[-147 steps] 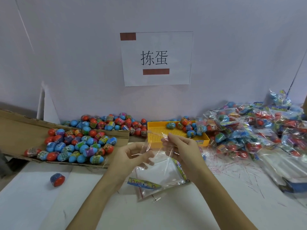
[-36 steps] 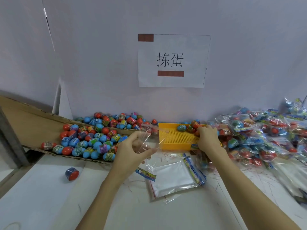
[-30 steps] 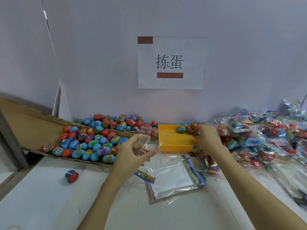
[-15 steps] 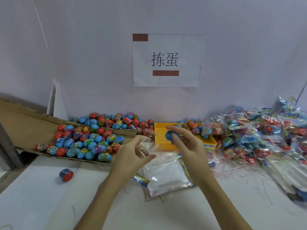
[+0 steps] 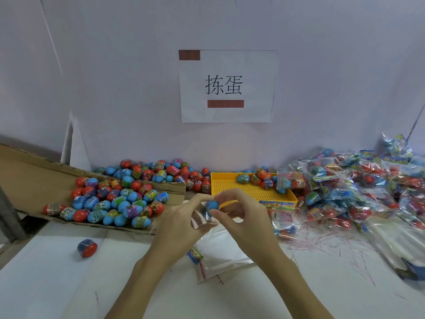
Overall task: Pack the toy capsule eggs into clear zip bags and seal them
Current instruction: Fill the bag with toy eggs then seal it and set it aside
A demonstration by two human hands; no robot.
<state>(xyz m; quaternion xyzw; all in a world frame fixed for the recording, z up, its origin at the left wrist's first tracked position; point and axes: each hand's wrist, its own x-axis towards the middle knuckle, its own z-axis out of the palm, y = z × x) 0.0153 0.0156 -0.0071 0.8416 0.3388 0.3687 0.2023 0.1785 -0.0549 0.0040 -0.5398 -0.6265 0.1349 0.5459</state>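
My left hand holds a clear zip bag by its mouth, just above the table. My right hand pinches a blue capsule egg between thumb and fingers right at the bag's opening. Behind the hands stands a yellow perforated tray with a few eggs at its far side. A stack of flat clear bags lies on the table under my hands.
A heap of red and blue eggs lies on a cardboard flap at the left. One loose egg sits on the white table. Filled sealed bags are piled at the right. A paper sign hangs on the wall.
My right hand took a blue egg from the yellow tray and brought it left and nearer, to the mouth of the bag in my left hand.
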